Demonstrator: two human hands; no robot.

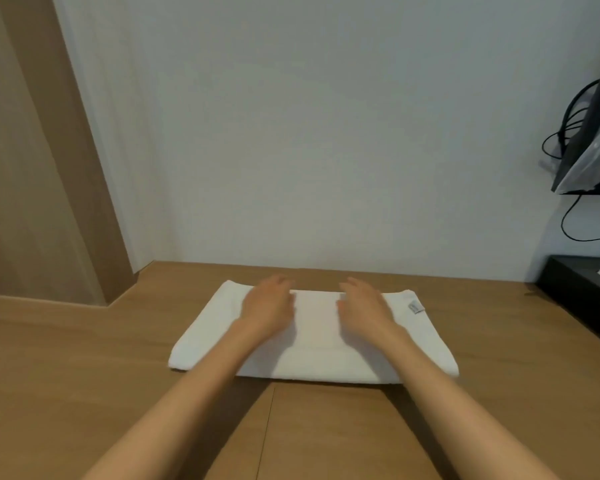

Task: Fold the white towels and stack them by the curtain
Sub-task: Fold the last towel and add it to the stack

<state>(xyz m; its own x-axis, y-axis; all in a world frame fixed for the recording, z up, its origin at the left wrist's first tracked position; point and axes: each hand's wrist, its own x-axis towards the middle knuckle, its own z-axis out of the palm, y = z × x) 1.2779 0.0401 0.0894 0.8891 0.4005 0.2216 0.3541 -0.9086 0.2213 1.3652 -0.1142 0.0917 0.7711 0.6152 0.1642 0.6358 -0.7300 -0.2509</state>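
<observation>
Folded white cloth towel (312,344) at far edge of wooden bench (118,375): likely soft, limp. Left grip (269,306), right grip (362,308) released, flat on top. Lift by short ends.

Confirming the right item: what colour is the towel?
The towel is plain white; head view.

A brown wood-grain tabletop (84,375) fills the lower part of the view, with a thin straight seam (267,427) running across its boards from the near side. A white rectangular folded terry towel (316,327) lies flat on it near the far edge, long side across, a small grey sewn label (415,308) showing at its far right corner. At the right edge of the tabletop, apart from the towel, sits a black shallow box-like tray (575,285), only partly in view.
</observation>
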